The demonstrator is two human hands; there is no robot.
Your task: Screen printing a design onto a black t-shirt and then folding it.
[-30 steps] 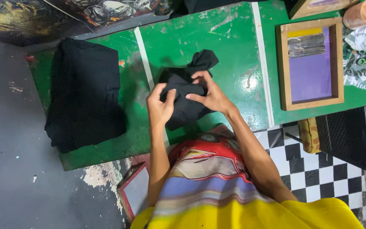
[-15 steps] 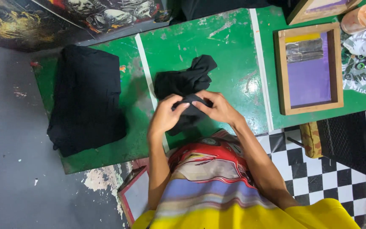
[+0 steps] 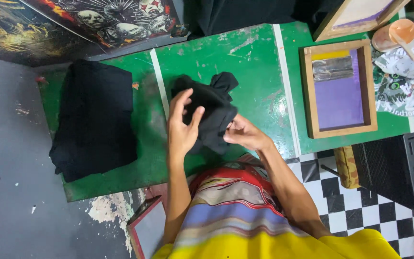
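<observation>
A bunched black garment (image 3: 210, 109) lies on the green table (image 3: 250, 62) in front of me. My left hand (image 3: 182, 127) is against its left side with the fingers spread over the cloth. Gripping the garment's lower right edge is my right hand (image 3: 244, 135). A stack of folded black garments (image 3: 94, 117) rests on the table's left end, apart from both hands.
A wooden printing frame with purple mesh (image 3: 339, 89) lies on the table to the right. Beyond it are cups (image 3: 403, 31) and a printed cloth (image 3: 403, 79). A dark crate (image 3: 398, 168) stands on the checkered floor at right. Printed posters (image 3: 106, 19) lie at the far left.
The bunched garment has shifted a little to the right and up off the table. My left hand has opened over it, and my right hand has dropped to its lower edge.
</observation>
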